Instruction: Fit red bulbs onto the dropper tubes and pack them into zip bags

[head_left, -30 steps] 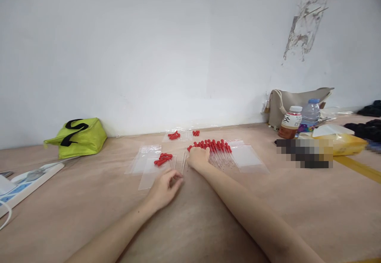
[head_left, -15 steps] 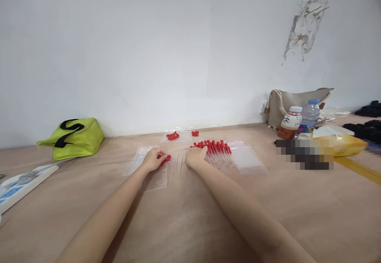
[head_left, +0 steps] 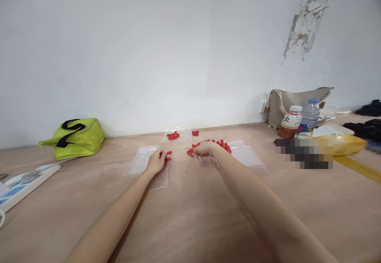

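A row of thin clear droppers with red rubber bulbs (head_left: 224, 144) lies side by side at the middle right. My right hand (head_left: 206, 148) is over the row's left part, fingers curled down onto the bulbs; its fingertips are partly hidden. My left hand (head_left: 156, 163) rests on clear plastic bags (head_left: 143, 160), fingers closed around a red rubber bulb (head_left: 169, 152). Another red bulb (head_left: 167, 159) shows just below its thumb. Thin clear tubes (head_left: 175, 165) lie loose between my two hands.
Behind lie more red bulbs (head_left: 173, 135) on a clear bag. More bags (head_left: 248, 158) are right of the row. A lime-green bag (head_left: 79, 138) and a power strip (head_left: 28, 183) stand left; a brown drink bottle (head_left: 290, 123), a water bottle (head_left: 310, 116) and a beige bag (head_left: 275, 108) stand right.
My right hand has moved right and slightly away from me, from beside the loose tubes onto the bulbs. The left hand has shifted slightly to the right, with the red bulb showing higher.
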### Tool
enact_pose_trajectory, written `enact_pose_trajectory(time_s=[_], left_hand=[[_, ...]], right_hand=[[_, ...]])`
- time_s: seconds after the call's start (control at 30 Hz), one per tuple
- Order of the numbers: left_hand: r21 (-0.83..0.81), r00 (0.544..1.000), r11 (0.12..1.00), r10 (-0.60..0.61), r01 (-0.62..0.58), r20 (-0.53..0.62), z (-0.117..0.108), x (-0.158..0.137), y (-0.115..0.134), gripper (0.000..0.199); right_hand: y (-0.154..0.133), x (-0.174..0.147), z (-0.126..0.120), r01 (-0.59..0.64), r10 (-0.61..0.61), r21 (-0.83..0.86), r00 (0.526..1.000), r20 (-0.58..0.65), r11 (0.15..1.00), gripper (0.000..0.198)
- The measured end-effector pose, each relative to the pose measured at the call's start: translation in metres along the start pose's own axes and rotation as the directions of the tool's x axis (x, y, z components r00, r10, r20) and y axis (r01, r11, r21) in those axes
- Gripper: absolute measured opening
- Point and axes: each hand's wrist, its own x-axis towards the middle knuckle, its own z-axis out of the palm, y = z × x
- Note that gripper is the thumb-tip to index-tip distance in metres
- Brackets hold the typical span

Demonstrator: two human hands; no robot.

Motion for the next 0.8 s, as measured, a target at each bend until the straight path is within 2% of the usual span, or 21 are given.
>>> enact_pose_trajectory(time_s=[0.13, 0.23, 0.33, 0.43, 0.53, 0.67, 0.8], left_hand=[[-0.020, 1.000, 1.000, 0.021, -0.021, -0.004, 0.001, -0.001, 0.001, 0.022], [-0.023, 0.998, 0.999, 0.045, -0.045, -0.042, -0.001, -0.001, 0.003, 0.022], [-0.015, 0.992, 0.997, 0.073, -0.075, -0.106, -0.008, -0.006, 0.008, 0.022], [-0.035, 0.986, 0.992, 0.120, -0.125, -0.114, -0.016, -0.024, 0.016, 0.022], [-0.090, 0.979, 0.975, 0.198, -0.202, -0.047, -0.022, -0.054, 0.022, 0.018], [-0.115, 0.953, 0.955, 0.285, -0.274, 0.098, -0.032, -0.094, 0.028, 0.015], [-0.099, 0.885, 0.933, 0.359, -0.346, 0.296, -0.039, -0.114, 0.036, 0.024]], right_hand=[[-0.004, -0.005, 0.027, 0.015, -0.025, -0.088, 0.992, -0.121, 0.996, 0.029], [-0.009, -0.007, 0.048, 0.019, -0.054, -0.157, 0.974, -0.221, 0.987, 0.028], [-0.012, -0.009, 0.057, 0.035, -0.095, -0.209, 0.954, -0.284, 0.977, 0.024], [-0.016, -0.011, 0.061, 0.081, -0.162, -0.246, 0.930, -0.331, 0.966, 0.024], [-0.022, -0.013, 0.066, 0.121, -0.214, -0.270, 0.914, -0.346, 0.955, 0.027], [-0.027, -0.011, 0.074, 0.107, -0.191, -0.253, 0.922, -0.336, 0.961, 0.025], [-0.030, -0.008, 0.076, 0.065, -0.138, -0.231, 0.938, -0.319, 0.971, 0.026]])
